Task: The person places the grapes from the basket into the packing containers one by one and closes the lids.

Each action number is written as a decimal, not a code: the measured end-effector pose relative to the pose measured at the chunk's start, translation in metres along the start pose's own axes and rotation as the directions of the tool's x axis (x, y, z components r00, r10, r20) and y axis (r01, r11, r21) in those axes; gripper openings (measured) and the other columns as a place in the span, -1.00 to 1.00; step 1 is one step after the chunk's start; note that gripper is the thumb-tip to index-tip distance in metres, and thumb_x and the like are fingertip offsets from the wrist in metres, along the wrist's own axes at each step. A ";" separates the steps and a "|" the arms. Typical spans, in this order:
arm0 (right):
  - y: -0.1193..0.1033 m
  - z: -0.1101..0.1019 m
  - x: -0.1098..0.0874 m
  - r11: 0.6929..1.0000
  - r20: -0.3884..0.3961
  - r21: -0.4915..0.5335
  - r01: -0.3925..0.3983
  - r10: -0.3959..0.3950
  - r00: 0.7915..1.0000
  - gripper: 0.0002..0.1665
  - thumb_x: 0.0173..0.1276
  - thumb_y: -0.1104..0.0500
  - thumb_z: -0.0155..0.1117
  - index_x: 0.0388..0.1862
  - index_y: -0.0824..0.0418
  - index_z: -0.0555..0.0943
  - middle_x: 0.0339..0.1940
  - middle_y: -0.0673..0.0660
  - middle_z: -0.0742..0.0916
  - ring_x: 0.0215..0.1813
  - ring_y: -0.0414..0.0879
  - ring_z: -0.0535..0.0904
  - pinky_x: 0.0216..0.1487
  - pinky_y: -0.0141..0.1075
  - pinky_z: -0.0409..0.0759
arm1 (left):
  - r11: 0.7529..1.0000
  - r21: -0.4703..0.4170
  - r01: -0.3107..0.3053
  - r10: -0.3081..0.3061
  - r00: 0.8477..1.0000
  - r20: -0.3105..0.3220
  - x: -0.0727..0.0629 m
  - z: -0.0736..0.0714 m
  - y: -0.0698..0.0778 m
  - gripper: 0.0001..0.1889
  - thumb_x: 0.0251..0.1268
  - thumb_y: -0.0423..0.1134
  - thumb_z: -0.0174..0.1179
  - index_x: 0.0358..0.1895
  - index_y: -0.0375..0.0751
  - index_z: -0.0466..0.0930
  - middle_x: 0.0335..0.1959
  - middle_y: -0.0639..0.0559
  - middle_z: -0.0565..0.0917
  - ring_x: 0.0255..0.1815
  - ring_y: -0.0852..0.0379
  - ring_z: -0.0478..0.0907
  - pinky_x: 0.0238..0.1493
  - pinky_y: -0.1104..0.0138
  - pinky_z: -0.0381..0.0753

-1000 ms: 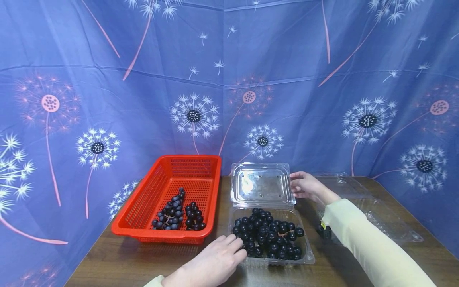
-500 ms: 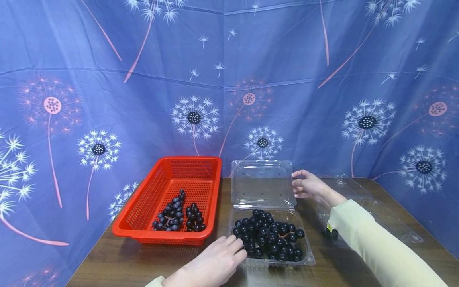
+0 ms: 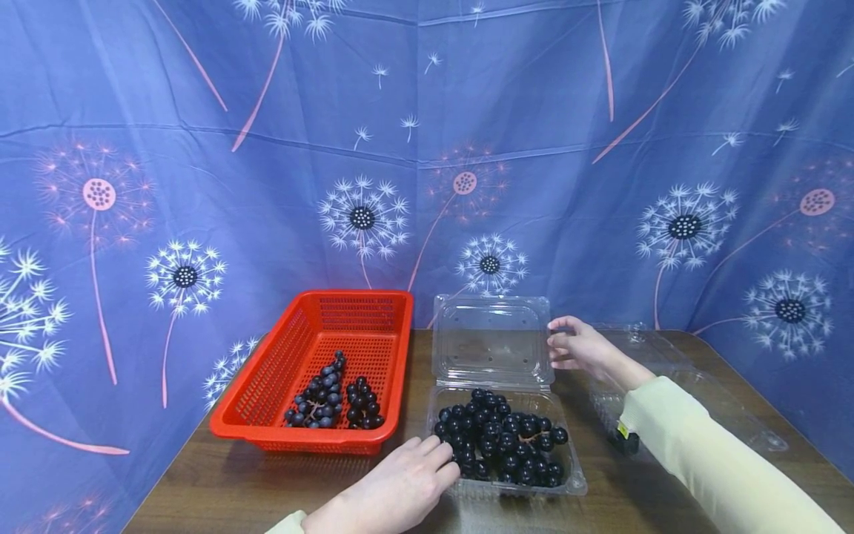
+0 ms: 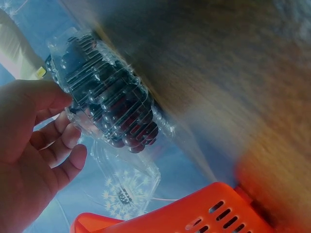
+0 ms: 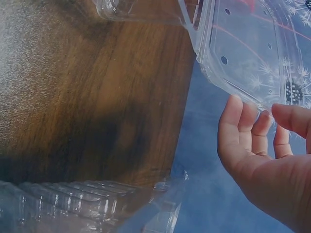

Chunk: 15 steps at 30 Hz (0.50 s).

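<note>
A clear plastic clamshell container stands on the table, its tray full of dark grapes. Its lid is raised and leans back behind the tray. My left hand is at the tray's front left side; in the left wrist view its curled fingers hold the rim. My right hand is beside the lid's right edge. In the right wrist view the fingertips of that hand lie loosely at the lid's edge, and whether they touch it is hard to tell.
To the left stands a red perforated basket with two small bunches of dark grapes in it. More clear plastic containers lie on the right, partly behind my sleeve. A blue dandelion-print cloth hangs behind the wooden table.
The lid has tilted further back and upright-facing glare on it has faded. My right hand has shifted slightly right. My left hand has stayed at the container's side.
</note>
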State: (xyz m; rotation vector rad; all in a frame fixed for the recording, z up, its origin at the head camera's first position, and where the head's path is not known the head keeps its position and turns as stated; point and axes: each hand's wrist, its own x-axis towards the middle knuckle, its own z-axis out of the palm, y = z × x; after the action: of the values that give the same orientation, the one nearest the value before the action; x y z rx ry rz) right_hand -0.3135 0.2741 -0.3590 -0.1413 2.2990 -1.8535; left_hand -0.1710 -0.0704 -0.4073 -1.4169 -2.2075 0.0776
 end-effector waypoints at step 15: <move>-0.001 -0.002 -0.009 0.998 0.012 0.007 0.056 -0.056 0.998 -0.71 0.37 0.40 -0.06 0.03 0.28 0.20 -0.25 0.10 0.49 -0.28 -0.12 0.54 -0.09 -0.12 0.62 | 1.000 0.015 -0.006 0.007 1.000 -0.018 0.000 -0.001 0.000 -0.86 0.01 -0.21 0.22 -0.33 0.08 0.52 -0.36 0.22 0.46 -0.30 0.24 0.40 -0.39 0.44 0.30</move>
State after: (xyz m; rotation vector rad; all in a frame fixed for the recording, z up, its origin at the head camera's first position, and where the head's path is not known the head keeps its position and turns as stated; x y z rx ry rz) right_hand -0.3054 0.2776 -0.3569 -0.2180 2.3036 -1.8809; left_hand -0.1708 -0.0709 -0.4069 -1.4115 -2.1833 0.0824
